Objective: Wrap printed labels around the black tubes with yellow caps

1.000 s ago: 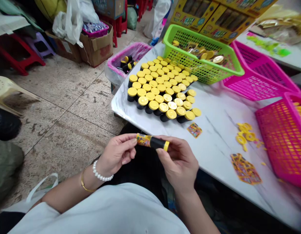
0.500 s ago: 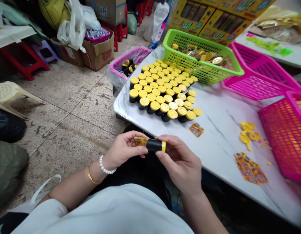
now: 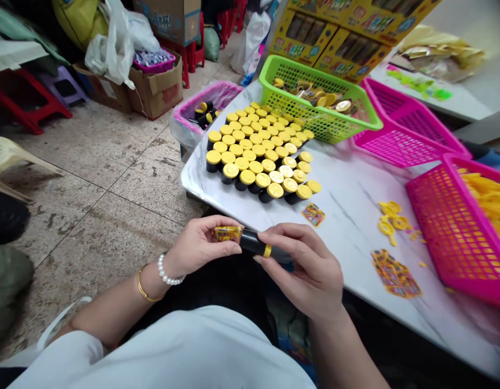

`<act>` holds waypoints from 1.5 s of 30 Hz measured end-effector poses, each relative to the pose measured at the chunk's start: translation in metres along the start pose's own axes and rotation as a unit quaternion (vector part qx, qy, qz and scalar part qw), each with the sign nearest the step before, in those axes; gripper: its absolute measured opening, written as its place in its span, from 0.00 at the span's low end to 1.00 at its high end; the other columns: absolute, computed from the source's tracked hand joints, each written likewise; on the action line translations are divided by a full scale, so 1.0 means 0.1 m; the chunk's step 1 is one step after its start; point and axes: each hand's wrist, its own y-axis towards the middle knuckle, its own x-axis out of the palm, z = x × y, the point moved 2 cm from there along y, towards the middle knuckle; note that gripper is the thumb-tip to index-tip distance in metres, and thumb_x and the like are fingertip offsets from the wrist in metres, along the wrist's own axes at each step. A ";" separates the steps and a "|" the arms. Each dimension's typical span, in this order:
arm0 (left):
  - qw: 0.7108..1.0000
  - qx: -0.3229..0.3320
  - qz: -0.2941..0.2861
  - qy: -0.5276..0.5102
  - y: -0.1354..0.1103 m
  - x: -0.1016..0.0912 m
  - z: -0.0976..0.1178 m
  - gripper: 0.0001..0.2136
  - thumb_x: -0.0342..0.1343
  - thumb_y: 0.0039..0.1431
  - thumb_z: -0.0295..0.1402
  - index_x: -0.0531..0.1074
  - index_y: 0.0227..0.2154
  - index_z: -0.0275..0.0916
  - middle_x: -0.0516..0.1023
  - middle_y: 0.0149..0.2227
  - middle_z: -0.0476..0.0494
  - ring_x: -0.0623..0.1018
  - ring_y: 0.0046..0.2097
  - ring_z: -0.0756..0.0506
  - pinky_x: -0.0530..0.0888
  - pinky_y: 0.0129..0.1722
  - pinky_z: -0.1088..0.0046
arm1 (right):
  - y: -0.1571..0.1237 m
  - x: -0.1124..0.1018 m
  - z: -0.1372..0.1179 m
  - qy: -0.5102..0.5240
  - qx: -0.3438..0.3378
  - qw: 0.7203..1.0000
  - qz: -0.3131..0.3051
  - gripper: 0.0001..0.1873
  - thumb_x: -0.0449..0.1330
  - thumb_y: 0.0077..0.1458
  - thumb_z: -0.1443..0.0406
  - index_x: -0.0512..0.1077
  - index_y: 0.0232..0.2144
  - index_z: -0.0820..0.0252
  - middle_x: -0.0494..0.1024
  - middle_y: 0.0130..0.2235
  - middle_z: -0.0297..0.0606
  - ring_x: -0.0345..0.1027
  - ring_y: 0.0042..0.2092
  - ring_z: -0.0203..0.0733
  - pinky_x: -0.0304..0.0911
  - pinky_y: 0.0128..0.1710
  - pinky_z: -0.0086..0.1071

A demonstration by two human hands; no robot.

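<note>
From my end I watch a black tube [image 3: 253, 241] lying sideways in the air between two hands, just off the near edge of the table [image 3: 347, 227]. At its 9 o'clock end, the left hand [image 3: 199, 243] pinches a colourful label [image 3: 228, 233] between thumb and fingers; I cannot tell whether that label is stuck on. At its 3 o'clock end, the right hand [image 3: 310, 265] grips the tube by its yellow band [image 3: 267, 250] with thumb and fingertips. Taking the tube as centre, I see yellow-lidded pots [image 3: 247, 178] packed upright at 12, a green basket [image 3: 314, 119] at 1, a loose card [image 3: 313, 214] at 2, yellow rings [image 3: 386, 229] near 3, and overlapping cards [image 3: 395, 274] just past 3.
</note>
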 end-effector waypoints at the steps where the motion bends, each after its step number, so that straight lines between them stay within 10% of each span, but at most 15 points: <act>1: 1.000 -0.003 0.001 0.001 0.00 -0.01 -0.01 0.15 0.73 0.45 0.27 0.81 0.39 0.34 0.83 0.37 0.44 0.80 0.38 0.49 0.77 0.42 0.73 | -0.01 0.01 0.00 -0.011 -0.013 1.000 -0.001 0.26 0.66 0.53 0.78 0.76 0.51 0.51 0.73 0.43 0.39 0.73 0.42 0.40 0.73 0.42 0.34; 6: 1.000 -0.012 -0.009 0.006 -0.02 -0.04 -0.05 0.17 0.73 0.45 0.28 0.82 0.41 0.36 0.84 0.38 0.44 0.80 0.39 0.49 0.77 0.43 0.73 | -0.04 0.05 0.01 -0.035 -0.046 0.998 -0.012 0.24 0.64 0.54 0.79 0.76 0.49 0.52 0.72 0.44 0.40 0.73 0.43 0.40 0.73 0.40 0.32; 14: 0.993 0.034 0.006 0.110 -0.07 -0.07 0.01 0.18 0.73 0.45 0.30 0.83 0.42 0.36 0.83 0.37 0.44 0.79 0.37 0.48 0.75 0.40 0.74 | -0.05 0.10 0.02 0.015 0.147 0.988 -0.036 0.10 0.65 0.58 0.69 0.75 0.43 0.55 0.77 0.34 0.34 0.73 0.31 0.36 0.72 0.31 0.30; 20: 0.994 0.008 0.016 0.112 -0.07 -0.04 0.00 0.18 0.75 0.40 0.31 0.82 0.37 0.36 0.82 0.34 0.46 0.78 0.35 0.48 0.75 0.39 0.73 | -0.06 0.21 0.01 -0.023 -0.031 0.999 -0.034 0.18 0.64 0.56 0.74 0.77 0.46 0.50 0.76 0.43 0.40 0.76 0.43 0.42 0.75 0.42 0.36; 26: 1.000 -0.010 0.022 0.000 -0.08 -0.04 -0.10 0.29 0.75 0.42 0.36 0.75 0.50 0.37 0.82 0.38 0.44 0.80 0.38 0.47 0.76 0.40 0.72 | -0.13 0.32 0.07 -0.002 0.043 0.999 0.023 0.19 0.69 0.53 0.69 0.73 0.47 0.53 0.76 0.39 0.38 0.73 0.37 0.41 0.73 0.36 0.36; 34: 0.996 -0.025 0.014 0.079 -0.07 -0.01 -0.07 0.20 0.74 0.45 0.40 0.76 0.36 0.34 0.79 0.31 0.47 0.75 0.30 0.52 0.72 0.32 0.77 | -0.15 0.43 0.15 0.052 0.100 0.993 0.019 0.20 0.71 0.53 0.63 0.73 0.47 0.54 0.80 0.36 0.35 0.75 0.34 0.39 0.74 0.36 0.34; 41: 0.993 -0.110 -0.032 0.007 0.01 -0.14 -0.14 0.23 0.67 0.52 0.50 0.74 0.40 0.34 0.77 0.27 0.48 0.73 0.22 0.53 0.68 0.21 0.79 | -0.11 0.42 0.17 -0.009 -0.017 1.000 0.016 0.11 0.68 0.55 0.68 0.76 0.42 0.53 0.82 0.42 0.41 0.78 0.42 0.44 0.77 0.41 0.38; 45: 0.996 -0.038 0.009 0.080 0.00 -0.14 -0.14 0.19 0.67 0.53 0.46 0.75 0.38 0.34 0.75 0.25 0.50 0.72 0.23 0.54 0.69 0.23 0.79 | -0.18 0.56 0.23 0.105 0.124 0.985 0.059 0.11 0.71 0.52 0.64 0.76 0.37 0.55 0.79 0.33 0.35 0.76 0.32 0.39 0.76 0.33 0.34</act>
